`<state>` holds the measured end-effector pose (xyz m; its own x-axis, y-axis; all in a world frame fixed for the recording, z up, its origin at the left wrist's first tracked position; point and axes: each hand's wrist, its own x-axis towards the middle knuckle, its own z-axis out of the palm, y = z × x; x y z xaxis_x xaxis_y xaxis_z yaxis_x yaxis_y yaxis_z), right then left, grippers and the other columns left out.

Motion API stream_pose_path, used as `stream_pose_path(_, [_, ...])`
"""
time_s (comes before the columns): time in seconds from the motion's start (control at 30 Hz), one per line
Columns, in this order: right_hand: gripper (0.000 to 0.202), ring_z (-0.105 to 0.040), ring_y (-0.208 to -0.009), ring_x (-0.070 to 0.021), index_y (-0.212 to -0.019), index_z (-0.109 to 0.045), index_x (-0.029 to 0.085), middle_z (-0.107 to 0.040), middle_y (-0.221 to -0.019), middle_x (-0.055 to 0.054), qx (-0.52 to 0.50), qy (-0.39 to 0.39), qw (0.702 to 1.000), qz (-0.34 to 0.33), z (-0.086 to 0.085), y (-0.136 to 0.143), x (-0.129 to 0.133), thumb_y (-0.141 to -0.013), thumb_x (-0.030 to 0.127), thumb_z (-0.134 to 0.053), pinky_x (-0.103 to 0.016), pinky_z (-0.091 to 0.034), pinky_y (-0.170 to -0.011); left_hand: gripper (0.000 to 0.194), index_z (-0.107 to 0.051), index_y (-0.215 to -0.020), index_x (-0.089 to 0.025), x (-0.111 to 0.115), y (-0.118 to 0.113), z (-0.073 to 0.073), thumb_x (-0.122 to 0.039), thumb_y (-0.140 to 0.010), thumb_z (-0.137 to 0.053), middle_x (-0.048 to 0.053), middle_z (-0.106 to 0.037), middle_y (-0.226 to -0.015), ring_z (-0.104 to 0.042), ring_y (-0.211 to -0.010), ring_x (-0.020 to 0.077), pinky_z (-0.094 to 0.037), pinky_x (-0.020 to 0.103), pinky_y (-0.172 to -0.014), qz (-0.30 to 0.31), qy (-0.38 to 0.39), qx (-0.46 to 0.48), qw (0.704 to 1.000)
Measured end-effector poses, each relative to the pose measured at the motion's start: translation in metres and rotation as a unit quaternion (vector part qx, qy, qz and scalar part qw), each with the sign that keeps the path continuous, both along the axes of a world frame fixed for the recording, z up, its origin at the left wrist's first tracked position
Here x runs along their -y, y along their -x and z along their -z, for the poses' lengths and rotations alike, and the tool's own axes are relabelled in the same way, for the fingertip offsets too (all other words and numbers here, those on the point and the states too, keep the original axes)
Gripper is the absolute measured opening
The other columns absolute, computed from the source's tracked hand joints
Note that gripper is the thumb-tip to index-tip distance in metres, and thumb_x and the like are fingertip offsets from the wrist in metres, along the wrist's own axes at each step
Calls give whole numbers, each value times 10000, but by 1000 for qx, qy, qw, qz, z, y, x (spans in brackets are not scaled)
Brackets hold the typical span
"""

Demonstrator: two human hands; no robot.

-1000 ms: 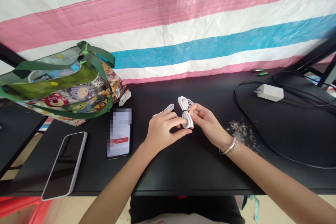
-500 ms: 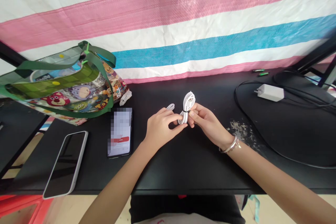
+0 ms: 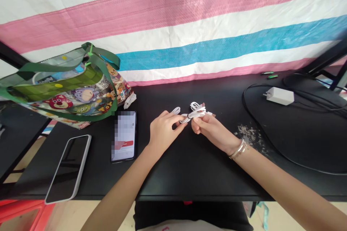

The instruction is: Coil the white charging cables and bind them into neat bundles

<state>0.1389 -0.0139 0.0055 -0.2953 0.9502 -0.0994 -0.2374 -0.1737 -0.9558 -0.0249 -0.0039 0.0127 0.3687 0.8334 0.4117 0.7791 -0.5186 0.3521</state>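
A white cable (image 3: 197,110), coiled and bound by a thin black tie, is held just above the black table between both hands. My left hand (image 3: 166,130) pinches the left end of the coil between thumb and index finger. On the other side, my right hand (image 3: 214,130) grips the bundle near the tie, and a white plug end sticks out beyond its fingers. Another small white loop (image 3: 176,110) shows behind my left fingers; whether it belongs to the same cable I cannot tell.
Left on the black table (image 3: 187,173) are a lit phone (image 3: 126,133), a dark phone (image 3: 69,168) and a cartoon bag (image 3: 81,94). Right are a white adapter (image 3: 279,96), black cables (image 3: 260,122) and green pens (image 3: 272,77). A striped sheet (image 3: 173,32) hangs behind.
The coil has tipped from nearly upright to lying sideways toward the right, and its plug end now shows. My right hand has turned a little with it. The lit phone's screen shows a digit.
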Motion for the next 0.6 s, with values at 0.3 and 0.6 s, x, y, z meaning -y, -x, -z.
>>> stream_pose_path(0.3, [412, -382, -485, -69, -629, -555, 188, -484, -534, 69, -18, 52, 997, -52, -4, -1, 1, -573, 516, -799, -226, -318, -480, 156, -731, -763, -263, -2, 1, -2, -138, -785, -641, -45, -619, -571, -514, -619, 120, -320, 204, -485, -9, -42, -6, 999])
stream_pose_path(0.6, [504, -427, -463, -42, -650, -520, 172, -511, -541, 76, 37, 71, 990, -114, -4, -3, 1, -565, 609, -756, -205, -331, -480, 201, -699, -699, -209, -1, 2, -3, -115, -829, -578, -32, -604, -573, -481, -594, 112, -361, 200, -513, 37, -145, 34, 988])
